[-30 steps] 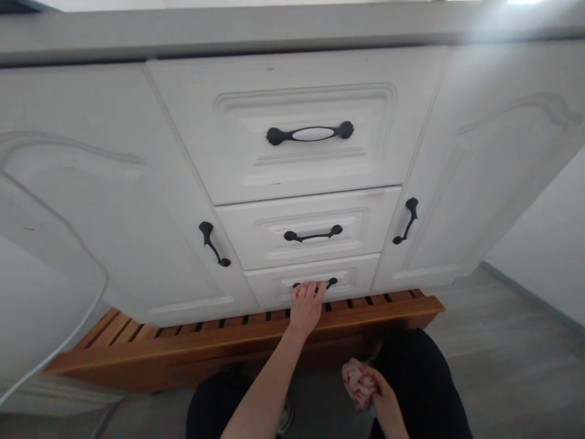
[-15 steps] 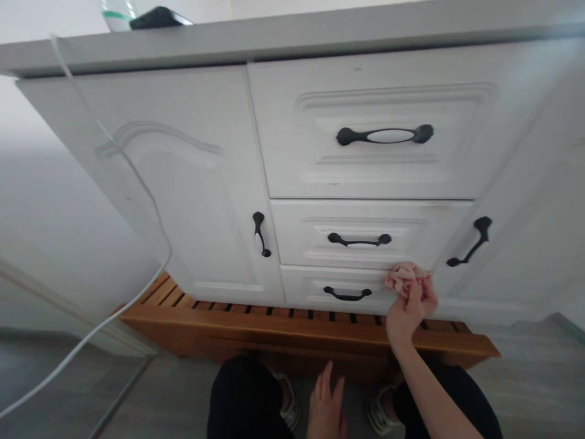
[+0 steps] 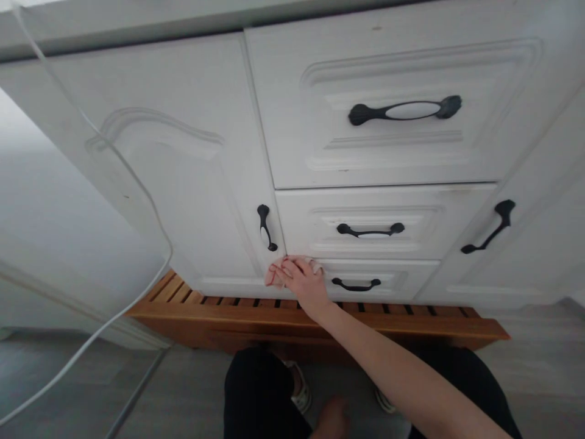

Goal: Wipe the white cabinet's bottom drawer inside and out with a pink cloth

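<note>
My right hand (image 3: 311,288) presses a pink-and-white cloth (image 3: 275,274) against the white cabinet front. The cloth lies at the upper left corner of the bottom drawer (image 3: 402,281) and overlaps the edge of the left door (image 3: 183,207). My fingers are bent over it, and part of it is hidden beneath them. Low in the view, between my knees, is my left hand (image 3: 333,417), blurred and partly cut off, touching no part of the cabinet.
Black handles stick out from the drawers and doors, one being the bottom drawer's handle (image 3: 356,285). A slatted wooden bench (image 3: 320,320) stands against the cabinet's foot. A white cable (image 3: 158,213) hangs down on the left. My knees are close to the bench.
My right hand has moved left with the cloth, from the bottom drawer's right end to its left end. My left hand has dropped lower. The camera view has come nearer the cabinet.
</note>
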Demonstrator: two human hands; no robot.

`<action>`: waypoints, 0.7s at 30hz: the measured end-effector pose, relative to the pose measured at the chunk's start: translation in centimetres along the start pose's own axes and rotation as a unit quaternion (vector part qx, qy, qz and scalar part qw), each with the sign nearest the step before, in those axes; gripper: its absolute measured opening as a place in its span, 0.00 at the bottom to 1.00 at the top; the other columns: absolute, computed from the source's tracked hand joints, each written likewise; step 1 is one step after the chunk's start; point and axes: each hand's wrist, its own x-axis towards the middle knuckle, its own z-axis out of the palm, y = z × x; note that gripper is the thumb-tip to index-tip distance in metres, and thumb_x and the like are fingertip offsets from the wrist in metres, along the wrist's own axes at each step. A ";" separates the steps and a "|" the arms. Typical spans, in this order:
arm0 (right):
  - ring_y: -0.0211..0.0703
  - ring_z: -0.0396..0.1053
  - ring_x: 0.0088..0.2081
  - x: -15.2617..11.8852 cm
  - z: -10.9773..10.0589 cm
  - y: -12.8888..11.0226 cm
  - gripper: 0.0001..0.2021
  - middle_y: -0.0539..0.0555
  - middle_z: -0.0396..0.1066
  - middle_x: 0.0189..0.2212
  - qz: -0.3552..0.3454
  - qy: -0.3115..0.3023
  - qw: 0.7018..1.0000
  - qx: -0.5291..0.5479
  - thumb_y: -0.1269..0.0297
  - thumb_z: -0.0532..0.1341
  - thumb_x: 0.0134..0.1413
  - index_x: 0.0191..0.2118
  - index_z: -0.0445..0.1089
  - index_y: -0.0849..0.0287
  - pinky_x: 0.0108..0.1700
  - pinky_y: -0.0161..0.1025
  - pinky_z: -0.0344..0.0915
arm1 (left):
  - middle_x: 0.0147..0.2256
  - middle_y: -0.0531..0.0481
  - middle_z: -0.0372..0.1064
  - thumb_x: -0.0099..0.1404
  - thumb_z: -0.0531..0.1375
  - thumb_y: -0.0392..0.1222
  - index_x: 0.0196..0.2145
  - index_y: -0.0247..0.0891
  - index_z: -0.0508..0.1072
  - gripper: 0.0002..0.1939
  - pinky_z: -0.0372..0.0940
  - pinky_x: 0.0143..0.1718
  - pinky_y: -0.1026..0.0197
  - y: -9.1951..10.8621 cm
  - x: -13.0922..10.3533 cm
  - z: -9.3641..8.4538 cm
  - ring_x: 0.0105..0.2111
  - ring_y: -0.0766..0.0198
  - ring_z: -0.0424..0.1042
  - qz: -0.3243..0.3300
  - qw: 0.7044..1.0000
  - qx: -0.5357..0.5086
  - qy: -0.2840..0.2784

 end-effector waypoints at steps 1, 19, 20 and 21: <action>0.49 0.59 0.57 -0.1 0.2 0.3 0.22 0.47 0.67 0.61 -0.017 0.002 1.000 -0.002 0.64 0.54 0.68 0.64 0.61 0.37 0.42 0.47 0.65 | 0.56 0.47 0.68 0.66 0.62 0.42 0.51 0.41 0.71 0.16 0.58 0.62 0.46 -0.1 0.2 -0.2 0.58 0.56 0.66 0.012 1.000 0.014 0.006; 0.49 0.63 0.51 -18.6 -5.8 22.1 0.25 0.52 0.74 0.51 0.073 0.048 0.989 -0.124 0.77 0.59 0.60 0.56 0.73 0.40 0.50 0.47 0.56 | 0.51 0.47 0.73 0.57 0.56 0.36 0.46 0.43 0.75 0.19 0.61 0.54 0.58 -0.3 0.7 0.6 0.53 0.55 0.71 0.018 0.997 0.075 -0.001; 0.49 0.63 0.51 -19.5 -5.5 22.5 0.25 0.53 0.73 0.51 0.092 0.049 0.987 -0.120 0.77 0.58 0.60 0.56 0.73 0.41 0.52 0.48 0.57 | 0.50 0.49 0.73 0.57 0.57 0.36 0.46 0.44 0.75 0.19 0.60 0.54 0.57 -0.3 0.6 0.6 0.53 0.55 0.70 0.015 0.997 0.070 -0.004; 0.50 0.63 0.52 -20.3 -5.1 22.6 0.24 0.54 0.72 0.51 0.109 0.051 0.986 -0.116 0.76 0.57 0.60 0.55 0.74 0.42 0.53 0.49 0.58 | 0.50 0.50 0.73 0.57 0.57 0.37 0.45 0.46 0.75 0.18 0.60 0.55 0.57 -0.2 0.5 0.5 0.54 0.55 0.69 0.013 0.998 0.065 -0.006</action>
